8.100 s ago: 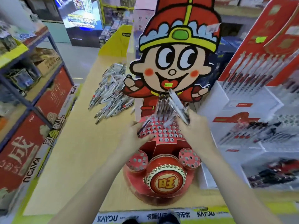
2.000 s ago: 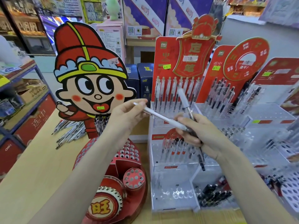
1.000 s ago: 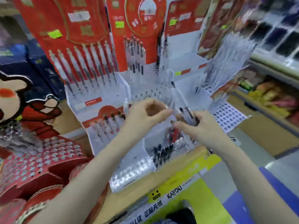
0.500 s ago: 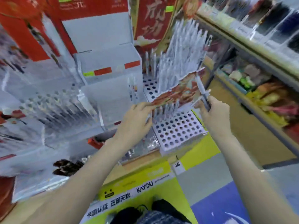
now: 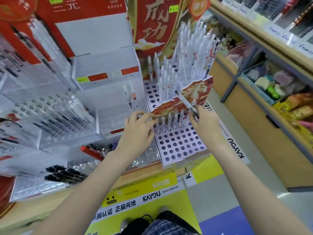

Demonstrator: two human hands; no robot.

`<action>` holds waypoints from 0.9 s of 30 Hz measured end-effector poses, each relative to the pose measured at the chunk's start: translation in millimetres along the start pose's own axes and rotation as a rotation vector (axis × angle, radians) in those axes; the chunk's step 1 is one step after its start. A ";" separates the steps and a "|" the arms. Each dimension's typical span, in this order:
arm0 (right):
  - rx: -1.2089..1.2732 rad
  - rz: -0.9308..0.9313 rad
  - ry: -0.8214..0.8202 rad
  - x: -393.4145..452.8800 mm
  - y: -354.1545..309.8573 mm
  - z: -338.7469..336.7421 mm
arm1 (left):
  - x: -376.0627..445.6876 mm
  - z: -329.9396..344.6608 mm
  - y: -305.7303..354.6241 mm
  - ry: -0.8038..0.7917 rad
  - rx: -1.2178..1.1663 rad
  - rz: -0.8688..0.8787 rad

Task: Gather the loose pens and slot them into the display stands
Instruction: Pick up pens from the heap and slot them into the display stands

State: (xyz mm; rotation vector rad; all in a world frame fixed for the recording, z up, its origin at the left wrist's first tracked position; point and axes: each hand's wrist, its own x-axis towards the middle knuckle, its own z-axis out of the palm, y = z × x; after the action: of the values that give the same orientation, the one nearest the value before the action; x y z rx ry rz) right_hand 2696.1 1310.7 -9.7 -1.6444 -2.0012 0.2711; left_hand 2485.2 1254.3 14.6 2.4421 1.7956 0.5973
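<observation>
A white display stand [image 5: 179, 145] with rows of round holes sits at the counter's corner. A red printed card strip [image 5: 191, 94] splits it into tiers. Many white pens [image 5: 188, 53] stand in its upper tier, and a short row of pens [image 5: 171, 123] stands in the front tier. My right hand [image 5: 205, 123] grips a white pen [image 5: 183, 100] with a dark tip, slanted up and left over the card strip. My left hand [image 5: 137, 131] has its fingers curled at the strip's left end, by the leftmost front pen. Whether it pinches that pen is hidden.
Clear acrylic stands [image 5: 55, 116] with pens fill the counter to the left, with black pens [image 5: 66, 175] low in front. Red backing cards [image 5: 81, 17] rise behind. A wooden shelf unit [image 5: 271, 92] with goods runs along the right. The yellow counter edge [image 5: 144, 195] lies below.
The view has swung right from the red cartoon stand, past the acrylic stands, to the white holed stand. Both hands now sit at its card strip, and the right hand's pen has tilted lower.
</observation>
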 end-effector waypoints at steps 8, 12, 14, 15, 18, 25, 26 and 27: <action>-0.032 -0.041 -0.017 4.3 19.4 -4.2 | -0.7 4.2 -0.7 0.016 -0.016 -0.030; -0.052 -0.044 -0.042 5.3 21.2 -0.5 | -1.4 6.2 -2.0 0.028 -0.023 -0.032; -0.108 -0.026 -0.114 3.1 19.8 7.2 | -1.2 7.1 -2.2 0.033 -0.028 -0.028; -0.130 -0.016 -0.159 1.2 18.6 11.9 | -1.2 7.2 -2.2 0.034 -0.028 -0.027; -0.142 0.040 -0.195 -0.3 12.6 22.1 | -1.4 6.3 -1.4 0.023 -0.051 -0.044; -0.107 0.183 -0.214 -3.9 16.0 28.4 | -1.2 6.2 -2.4 0.000 -0.048 -0.045; -0.093 0.177 -0.221 -5.8 15.9 25.2 | -1.0 5.8 -2.5 -0.006 -0.049 -0.045; -0.065 0.167 -0.213 -8.0 15.9 20.2 | -0.7 4.9 -2.6 -0.017 -0.049 -0.047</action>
State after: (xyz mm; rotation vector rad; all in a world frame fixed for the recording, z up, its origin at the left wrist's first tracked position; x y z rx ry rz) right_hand 2700.1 1310.4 -36.3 -1.8967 -2.0458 0.4641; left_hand 2484.3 1255.4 9.2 2.3598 1.8038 0.6078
